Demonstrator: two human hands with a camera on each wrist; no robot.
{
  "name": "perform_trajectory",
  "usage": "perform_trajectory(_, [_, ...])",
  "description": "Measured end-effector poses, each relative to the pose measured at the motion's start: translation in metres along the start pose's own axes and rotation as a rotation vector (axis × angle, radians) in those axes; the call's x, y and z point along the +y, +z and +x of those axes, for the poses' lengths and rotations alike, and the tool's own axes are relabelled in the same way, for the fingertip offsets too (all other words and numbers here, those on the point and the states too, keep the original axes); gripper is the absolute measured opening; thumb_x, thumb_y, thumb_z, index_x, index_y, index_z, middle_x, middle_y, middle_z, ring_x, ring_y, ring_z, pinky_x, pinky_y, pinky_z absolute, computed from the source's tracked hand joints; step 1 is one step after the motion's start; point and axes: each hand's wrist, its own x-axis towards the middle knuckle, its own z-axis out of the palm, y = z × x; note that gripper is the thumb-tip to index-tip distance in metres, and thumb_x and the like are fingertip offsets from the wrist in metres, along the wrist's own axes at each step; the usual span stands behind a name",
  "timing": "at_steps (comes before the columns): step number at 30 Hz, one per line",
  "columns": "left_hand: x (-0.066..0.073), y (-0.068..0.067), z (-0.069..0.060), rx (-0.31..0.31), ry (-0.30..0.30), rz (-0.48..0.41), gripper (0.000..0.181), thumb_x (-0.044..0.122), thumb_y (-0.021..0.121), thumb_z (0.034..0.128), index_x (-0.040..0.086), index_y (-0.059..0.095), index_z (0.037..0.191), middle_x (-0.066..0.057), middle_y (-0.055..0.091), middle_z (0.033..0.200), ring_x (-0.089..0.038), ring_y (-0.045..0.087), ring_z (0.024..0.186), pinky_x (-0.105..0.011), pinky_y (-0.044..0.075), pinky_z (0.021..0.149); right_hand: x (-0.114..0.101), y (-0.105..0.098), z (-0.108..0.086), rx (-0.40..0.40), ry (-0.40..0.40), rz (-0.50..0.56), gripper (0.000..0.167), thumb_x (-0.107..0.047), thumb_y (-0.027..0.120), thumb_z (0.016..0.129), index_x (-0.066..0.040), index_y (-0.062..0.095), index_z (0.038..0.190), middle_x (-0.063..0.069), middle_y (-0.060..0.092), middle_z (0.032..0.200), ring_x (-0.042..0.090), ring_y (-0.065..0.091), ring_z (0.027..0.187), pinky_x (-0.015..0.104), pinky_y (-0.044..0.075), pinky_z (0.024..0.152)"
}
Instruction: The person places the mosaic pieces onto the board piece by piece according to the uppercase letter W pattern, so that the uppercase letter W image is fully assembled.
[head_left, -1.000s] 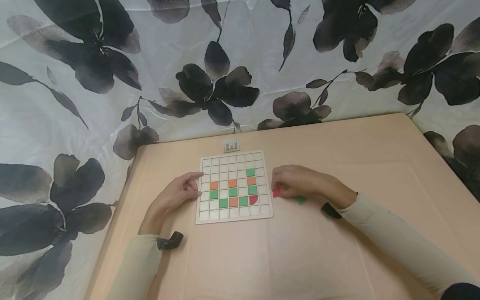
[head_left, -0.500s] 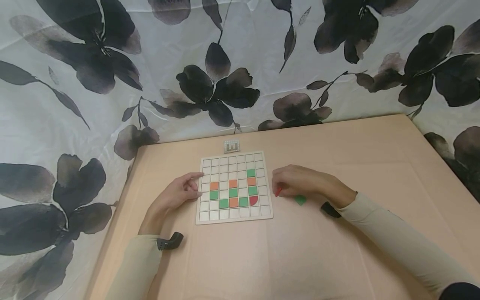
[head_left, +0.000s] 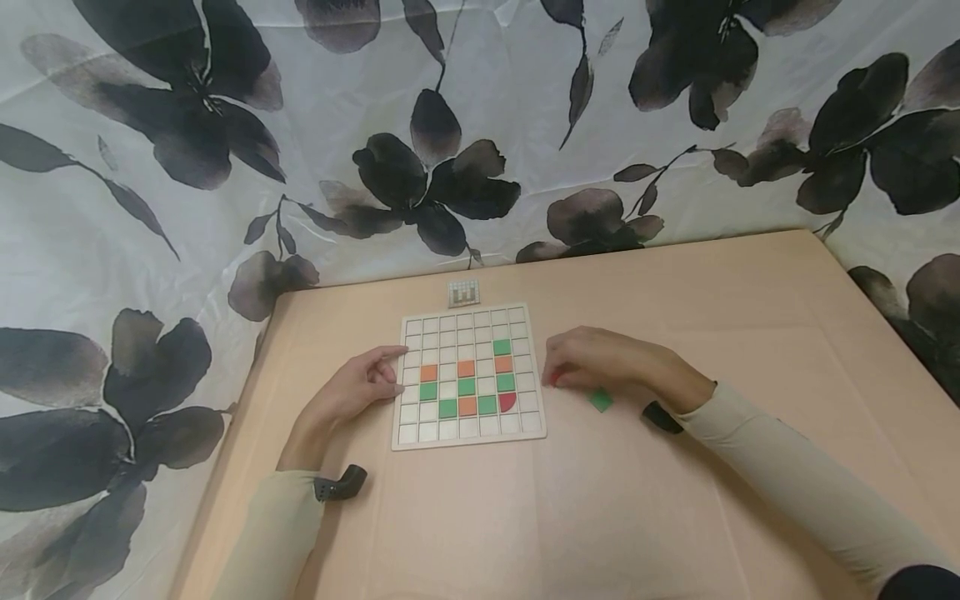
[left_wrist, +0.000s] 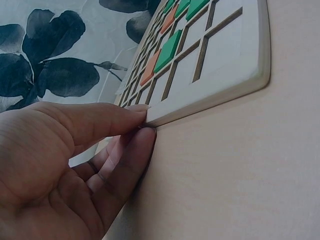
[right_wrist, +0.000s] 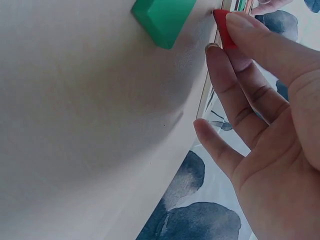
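A white grid board [head_left: 468, 442] lies on the table, with orange, green and red tiles in some of its squares. My left hand [head_left: 358, 387] rests at its left edge, index finger and thumb spread apart along the rim. In the left wrist view the thumb [left_wrist: 112, 120] touches the board's rim. Just right of the board, my right hand [head_left: 596, 358] pinches a small red tile [right_wrist: 225, 30] between thumb and fingers; its full outline is partly covered. Beneath that hand a loose green tile [head_left: 601, 400] lies on the table. A red tile with one rounded corner [head_left: 507, 402] sits in the board's lower right area.
Behind the board lies a small card with a grid pattern [head_left: 463, 292]. The wooden table [head_left: 465, 525] meets a floral cloth [head_left: 300, 125] at its back and left edges. Black wrist devices [head_left: 341, 483] are on both forearms.
The red tile in my right hand has turned between the fingers and is now mostly covered. More of the green tile shows. My left hand stays at the board's edge.
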Motion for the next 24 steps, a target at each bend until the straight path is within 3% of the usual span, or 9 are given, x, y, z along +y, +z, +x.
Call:
perform_trajectory(13, [0.001,0.0,0.001,-0.003,-0.001,-0.012,0.065,0.008,0.075,0.0904,0.013,0.049,0.15,-0.012,0.055,0.1,-0.022,0.05,0.081,-0.021,0.048,0.066,-0.004,0.0,0.003,0.023,0.071,0.026,0.014,-0.015,0.076,0.092,-0.018,0.074,0.106,-0.012,0.068,0.095,0.005,0.061,0.086,0.032,0.053,0.086])
perform_trajectory(18, [0.0,0.0,0.001,-0.005,-0.006,-0.013,0.065,0.008,0.075,0.0906,0.013,0.049,0.15,-0.012,0.055,0.1,-0.022,0.05,0.082,-0.022,0.048,0.066,-0.005,-0.001,0.005,0.036,0.034,0.022,0.011,-0.012,0.077,0.091,-0.02,0.075,0.099,-0.012,0.066,0.092,0.007,0.059,0.086,0.031,0.052,0.085])
perform_trajectory(24, [-0.001,0.0,0.0,-0.007,-0.002,0.0,0.065,0.009,0.074,0.091,0.013,0.048,0.15,-0.012,0.054,0.1,-0.022,0.05,0.082,-0.022,0.048,0.066,-0.007,-0.003,0.012,0.051,-0.012,0.015,0.014,-0.012,0.077,0.091,-0.02,0.077,0.103,-0.012,0.064,0.093,0.008,0.057,0.088,0.03,0.052,0.086])
